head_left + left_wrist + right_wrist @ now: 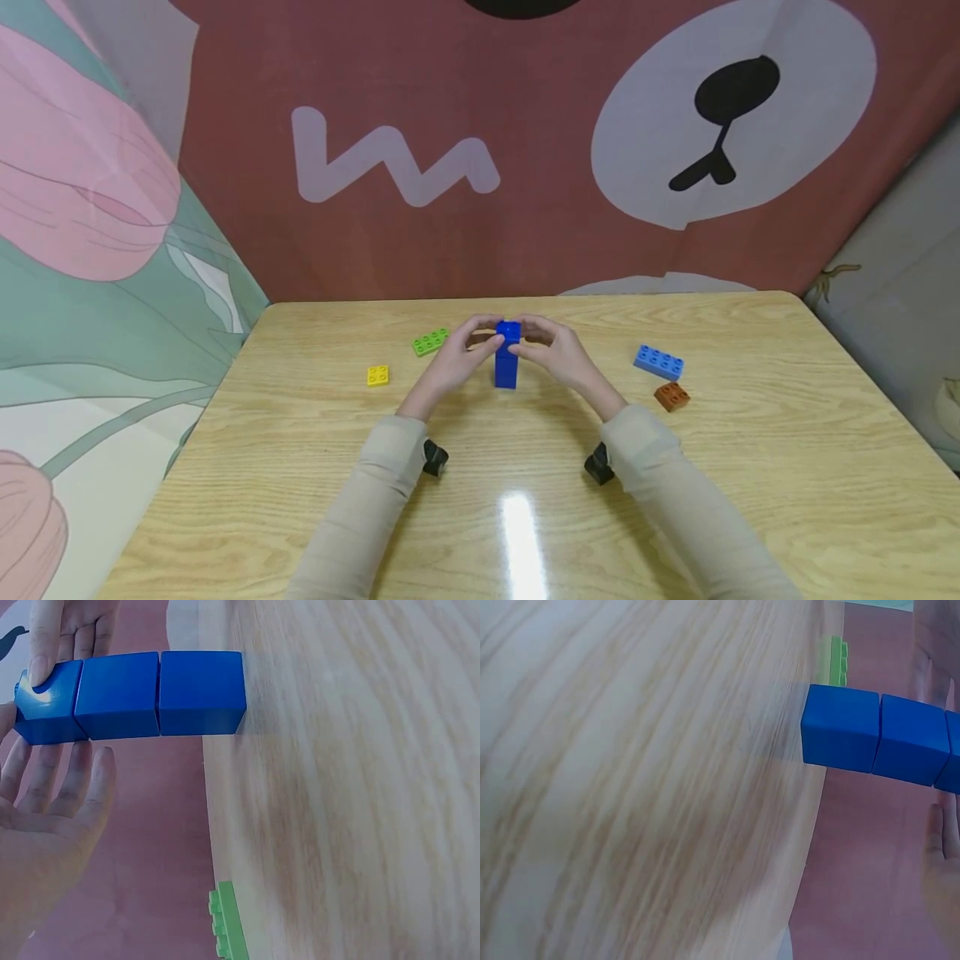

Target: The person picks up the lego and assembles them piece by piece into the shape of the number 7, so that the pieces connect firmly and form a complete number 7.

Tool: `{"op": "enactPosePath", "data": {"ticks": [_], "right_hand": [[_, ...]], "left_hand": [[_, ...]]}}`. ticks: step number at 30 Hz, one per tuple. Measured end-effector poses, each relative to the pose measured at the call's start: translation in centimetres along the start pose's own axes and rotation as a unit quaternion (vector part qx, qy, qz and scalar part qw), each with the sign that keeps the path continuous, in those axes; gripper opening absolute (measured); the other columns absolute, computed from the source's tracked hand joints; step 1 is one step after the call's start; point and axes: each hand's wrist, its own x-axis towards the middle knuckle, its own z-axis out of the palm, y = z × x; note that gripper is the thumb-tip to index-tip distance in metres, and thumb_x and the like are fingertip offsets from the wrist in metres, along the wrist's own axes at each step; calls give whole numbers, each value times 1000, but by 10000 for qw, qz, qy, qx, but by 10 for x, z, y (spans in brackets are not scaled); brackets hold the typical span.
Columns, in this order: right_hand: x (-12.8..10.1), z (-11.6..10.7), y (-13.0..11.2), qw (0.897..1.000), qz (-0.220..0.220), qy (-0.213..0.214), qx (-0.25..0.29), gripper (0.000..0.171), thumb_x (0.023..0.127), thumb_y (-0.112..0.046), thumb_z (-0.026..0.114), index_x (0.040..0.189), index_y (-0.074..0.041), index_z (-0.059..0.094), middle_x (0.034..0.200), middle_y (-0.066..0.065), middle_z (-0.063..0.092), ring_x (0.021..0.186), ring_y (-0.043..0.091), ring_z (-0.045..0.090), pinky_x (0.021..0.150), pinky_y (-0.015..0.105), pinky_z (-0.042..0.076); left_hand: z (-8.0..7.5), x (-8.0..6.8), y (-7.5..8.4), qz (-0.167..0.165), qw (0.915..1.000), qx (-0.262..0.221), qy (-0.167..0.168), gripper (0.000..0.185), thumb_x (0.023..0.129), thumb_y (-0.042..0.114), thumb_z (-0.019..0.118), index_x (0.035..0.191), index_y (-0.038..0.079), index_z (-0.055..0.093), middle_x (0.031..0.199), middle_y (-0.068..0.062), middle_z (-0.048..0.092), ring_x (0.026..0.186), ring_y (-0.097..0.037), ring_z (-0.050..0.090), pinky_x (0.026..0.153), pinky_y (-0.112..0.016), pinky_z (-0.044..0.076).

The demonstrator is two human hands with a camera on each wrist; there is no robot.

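Note:
A blue tower (507,357) of three stacked bricks stands upright on the wooden table (525,500), mid-table toward the far edge. My left hand (459,357) and right hand (557,352) close in on its top brick from either side. In the left wrist view the blue tower (127,694) lies across the picture; the left hand (52,787) has its fingers alongside the top brick, and a fingertip of the right hand (41,664) presses on that brick. The right wrist view shows the lower bricks of the blue tower (870,733).
A green flat brick (431,341) and a yellow brick (378,376) lie left of the tower. A light blue brick (658,362) and a brown brick (672,397) lie to the right. A patterned cloth wall (480,167) rises behind the table.

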Motion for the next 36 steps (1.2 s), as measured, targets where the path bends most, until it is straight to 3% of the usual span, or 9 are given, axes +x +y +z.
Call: {"op": "enactPosePath", "data": {"ticks": [10,19,36], "right_hand": [[1,-2,1,9998,133,-166,62,51,90,-24,67,136,-9,51,132,17,58,126,33,53,104,49,46],[-1,-2,-2,9994,152,-318,-20,54,92,-25,64,140,-7,47,136,18,56,130,36,48,107,51,42],[0,-1,0,9992,102,-385,-22,54,92,-24,64,140,-7,46,136,18,55,127,36,51,105,50,46]], "left_hand": [[-3,1,-1,-177,9998,87,-74,42,98,29,55,137,15,49,138,-9,51,130,-31,50,105,-46,46],[-5,-2,0,-141,9997,221,-23,43,97,31,56,136,15,50,137,-9,52,128,-30,52,102,-46,48],[-5,-3,1,-233,9994,248,-108,45,96,33,56,137,16,48,137,-9,52,130,-30,50,104,-47,46]]}}
